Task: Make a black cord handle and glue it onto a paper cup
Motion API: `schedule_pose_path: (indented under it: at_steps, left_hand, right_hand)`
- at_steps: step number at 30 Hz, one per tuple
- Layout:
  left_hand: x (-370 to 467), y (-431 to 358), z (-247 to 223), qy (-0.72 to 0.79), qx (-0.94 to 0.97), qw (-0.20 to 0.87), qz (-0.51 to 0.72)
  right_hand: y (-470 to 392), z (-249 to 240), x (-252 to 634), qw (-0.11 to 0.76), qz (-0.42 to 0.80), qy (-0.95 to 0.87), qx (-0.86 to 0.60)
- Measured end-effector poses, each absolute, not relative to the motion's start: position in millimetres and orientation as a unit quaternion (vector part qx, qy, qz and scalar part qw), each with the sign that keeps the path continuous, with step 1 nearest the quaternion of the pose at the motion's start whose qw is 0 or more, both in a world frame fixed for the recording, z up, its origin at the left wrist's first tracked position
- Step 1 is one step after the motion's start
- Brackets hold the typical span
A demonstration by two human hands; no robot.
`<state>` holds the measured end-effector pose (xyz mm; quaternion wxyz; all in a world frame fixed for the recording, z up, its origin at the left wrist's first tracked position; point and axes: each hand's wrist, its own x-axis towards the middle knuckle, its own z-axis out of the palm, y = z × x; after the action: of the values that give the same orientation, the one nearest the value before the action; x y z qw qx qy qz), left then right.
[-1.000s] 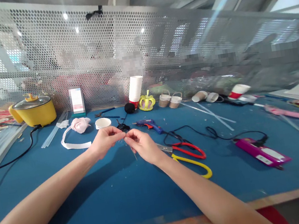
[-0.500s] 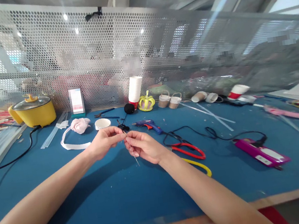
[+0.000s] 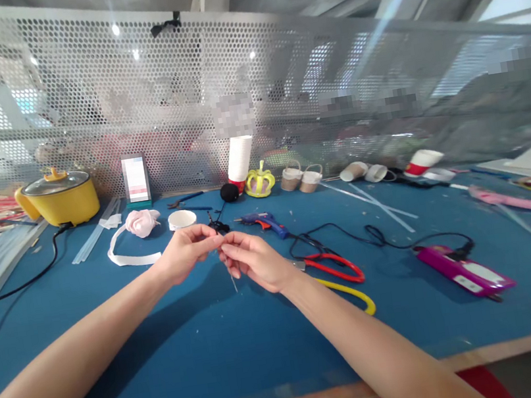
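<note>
We found both bare hands working together over the middle of the blue surface. The left hand was nearly shut, its thumb and forefinger pinched at the fingertips of the right hand. That hand was partly curled, thumb against forefinger, with a thin strand hanging below its fingers. We judged that both hands had hold of the strand's upper part, though the fingers hid the join and we could not tell its form.

In our judgement, the step in hand was fine fingertip work on the strand; handling it further called for a light, steady pinch from both sides, without bending the free end.

Just beyond the hands lay a black bundle, with a white cup to its left and a glue gun to its right. Scissors, partly covered by the right forearm, lay to the right. Towards the far edge we noted pliers, a black ball and a yellow crown. A pale fabric rose lay left of the cup.
</note>
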<state>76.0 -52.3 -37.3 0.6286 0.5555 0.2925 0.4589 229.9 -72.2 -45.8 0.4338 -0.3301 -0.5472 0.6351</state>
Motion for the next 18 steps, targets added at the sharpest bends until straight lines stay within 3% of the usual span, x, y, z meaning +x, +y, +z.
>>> schedule_pose_path:
  at_steps: [4,11,18]
  left_hand:
    - [74.0,-52.7,-36.0,0.267,0.547,0.66,0.44]
    - [78.0,-53.3,-37.8,0.291,0.541,0.635,0.468]
    - [80.3,-54.8,-40.0,0.324,0.578,0.561,0.496]
  right_hand:
    - [-71.8,-43.7,233.6,0.39,0.682,-0.542,-0.297]
    - [-69.3,-48.8,230.4,0.47,0.61,-0.548,-0.326]
    - [-70.7,-47.6,227.7,0.486,0.57,-0.564,-0.348]
